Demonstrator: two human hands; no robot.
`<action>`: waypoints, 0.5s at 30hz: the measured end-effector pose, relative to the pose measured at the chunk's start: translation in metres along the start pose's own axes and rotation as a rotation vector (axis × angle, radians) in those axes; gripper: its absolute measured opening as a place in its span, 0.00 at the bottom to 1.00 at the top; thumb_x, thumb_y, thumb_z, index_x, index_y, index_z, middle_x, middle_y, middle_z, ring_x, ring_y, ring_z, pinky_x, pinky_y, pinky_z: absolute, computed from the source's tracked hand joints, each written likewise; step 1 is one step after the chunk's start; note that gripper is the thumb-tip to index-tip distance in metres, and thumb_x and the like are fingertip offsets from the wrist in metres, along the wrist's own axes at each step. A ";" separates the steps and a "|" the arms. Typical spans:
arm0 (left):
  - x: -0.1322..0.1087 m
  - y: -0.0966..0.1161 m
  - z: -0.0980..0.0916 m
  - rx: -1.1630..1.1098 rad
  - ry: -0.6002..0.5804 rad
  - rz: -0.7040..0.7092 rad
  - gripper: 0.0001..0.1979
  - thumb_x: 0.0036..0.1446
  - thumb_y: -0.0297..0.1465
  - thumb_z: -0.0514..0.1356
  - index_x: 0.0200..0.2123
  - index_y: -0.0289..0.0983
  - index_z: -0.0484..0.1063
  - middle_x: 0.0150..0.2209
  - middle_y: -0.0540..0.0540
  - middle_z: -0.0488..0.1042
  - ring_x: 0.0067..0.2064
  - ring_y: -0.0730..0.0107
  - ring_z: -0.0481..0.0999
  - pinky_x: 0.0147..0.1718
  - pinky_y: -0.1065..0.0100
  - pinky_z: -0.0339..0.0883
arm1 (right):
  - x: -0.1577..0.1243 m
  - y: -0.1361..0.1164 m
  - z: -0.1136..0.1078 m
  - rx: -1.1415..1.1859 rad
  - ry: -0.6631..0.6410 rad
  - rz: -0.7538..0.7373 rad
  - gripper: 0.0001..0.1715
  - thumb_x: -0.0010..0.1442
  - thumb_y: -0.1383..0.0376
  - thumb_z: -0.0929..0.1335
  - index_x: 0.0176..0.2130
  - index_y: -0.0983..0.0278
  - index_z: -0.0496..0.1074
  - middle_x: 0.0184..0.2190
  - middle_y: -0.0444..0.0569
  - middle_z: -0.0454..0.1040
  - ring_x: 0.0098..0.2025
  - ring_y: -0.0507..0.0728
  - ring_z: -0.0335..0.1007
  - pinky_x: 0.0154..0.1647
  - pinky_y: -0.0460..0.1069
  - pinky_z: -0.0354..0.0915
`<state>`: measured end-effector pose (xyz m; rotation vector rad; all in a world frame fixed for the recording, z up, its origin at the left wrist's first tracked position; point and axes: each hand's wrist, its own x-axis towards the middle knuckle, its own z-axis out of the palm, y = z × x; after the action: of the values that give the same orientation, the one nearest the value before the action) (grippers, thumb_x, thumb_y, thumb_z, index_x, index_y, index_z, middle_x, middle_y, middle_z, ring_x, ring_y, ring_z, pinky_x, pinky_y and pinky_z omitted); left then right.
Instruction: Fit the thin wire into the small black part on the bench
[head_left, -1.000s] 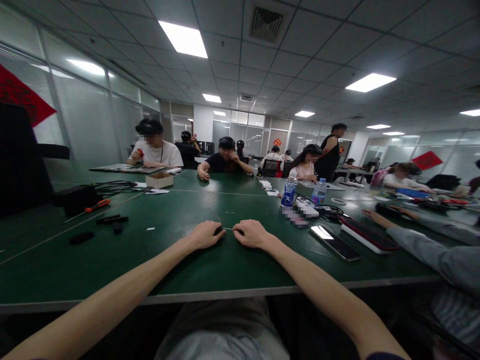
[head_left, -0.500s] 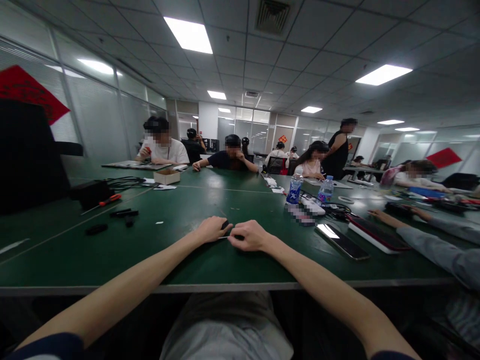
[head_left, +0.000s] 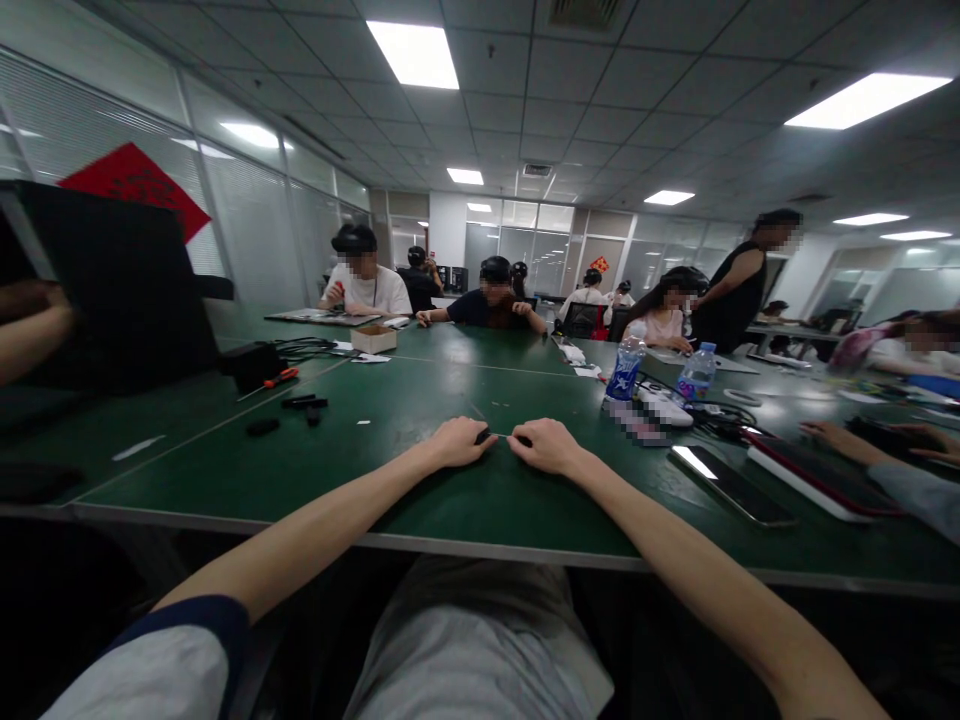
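Both my arms reach out over the green table (head_left: 450, 500). My left hand (head_left: 459, 441) rests on the tabletop with its fingers curled round a small dark object (head_left: 483, 436). My right hand (head_left: 548, 446) lies close beside it, fingers pinched on another small dark piece (head_left: 523, 441). A thin pale line runs between the two hands. What the pieces are is too small to tell.
A red-handled screwdriver (head_left: 279, 378), small black parts (head_left: 304, 402) and a black box lie at left. Two water bottles (head_left: 625, 367), a phone (head_left: 731, 484) and a red-edged device (head_left: 814, 478) sit at right. Several people work at the far side; another person's hand (head_left: 829, 434) rests at right.
The view has swung to the left and tilted down a little. My hands have stayed together on the table, still pinching the small dark pieces.
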<state>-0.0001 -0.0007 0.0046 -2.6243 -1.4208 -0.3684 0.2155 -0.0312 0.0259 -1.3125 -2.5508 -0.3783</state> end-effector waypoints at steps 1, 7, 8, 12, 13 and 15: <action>0.000 0.000 0.000 -0.001 0.001 0.001 0.28 0.59 0.51 0.40 0.37 0.38 0.71 0.35 0.39 0.75 0.36 0.58 0.74 0.33 0.64 0.64 | 0.001 -0.003 -0.001 -0.008 -0.013 0.007 0.24 0.65 0.53 0.56 0.37 0.60 0.75 0.34 0.49 0.75 0.36 0.55 0.69 0.36 0.46 0.56; -0.002 0.003 -0.003 -0.016 -0.015 -0.035 0.26 0.59 0.50 0.43 0.37 0.37 0.72 0.36 0.39 0.75 0.37 0.59 0.74 0.34 0.64 0.64 | 0.001 -0.008 -0.006 -0.032 -0.069 0.053 0.25 0.65 0.52 0.55 0.39 0.60 0.75 0.36 0.50 0.75 0.37 0.55 0.69 0.37 0.46 0.58; -0.001 0.003 -0.003 -0.017 -0.015 -0.037 0.26 0.59 0.50 0.44 0.37 0.37 0.72 0.36 0.39 0.75 0.37 0.59 0.74 0.34 0.64 0.64 | 0.001 -0.008 -0.006 -0.032 -0.073 0.052 0.25 0.65 0.52 0.55 0.39 0.60 0.75 0.36 0.49 0.75 0.37 0.55 0.69 0.37 0.46 0.58; -0.001 0.004 -0.003 -0.013 -0.019 -0.034 0.26 0.59 0.50 0.43 0.37 0.37 0.72 0.36 0.39 0.75 0.38 0.59 0.74 0.36 0.64 0.64 | 0.001 -0.006 -0.003 -0.053 -0.061 0.040 0.26 0.65 0.51 0.54 0.39 0.59 0.75 0.35 0.49 0.75 0.37 0.56 0.69 0.37 0.47 0.58; -0.001 0.004 -0.003 -0.009 -0.020 -0.035 0.26 0.59 0.50 0.43 0.37 0.37 0.72 0.36 0.39 0.75 0.38 0.59 0.74 0.36 0.64 0.64 | 0.001 -0.006 -0.003 -0.061 -0.055 0.038 0.27 0.65 0.51 0.54 0.39 0.59 0.74 0.35 0.50 0.75 0.37 0.56 0.69 0.37 0.47 0.58; -0.002 0.004 -0.003 -0.002 -0.021 -0.036 0.26 0.59 0.50 0.43 0.37 0.37 0.72 0.36 0.39 0.75 0.38 0.59 0.74 0.36 0.64 0.64 | 0.000 -0.006 -0.002 -0.072 -0.047 0.035 0.27 0.65 0.51 0.53 0.39 0.59 0.74 0.35 0.50 0.75 0.37 0.57 0.69 0.37 0.47 0.58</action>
<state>0.0023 -0.0051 0.0066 -2.6148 -1.4766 -0.3484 0.2106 -0.0351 0.0268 -1.4054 -2.5708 -0.4409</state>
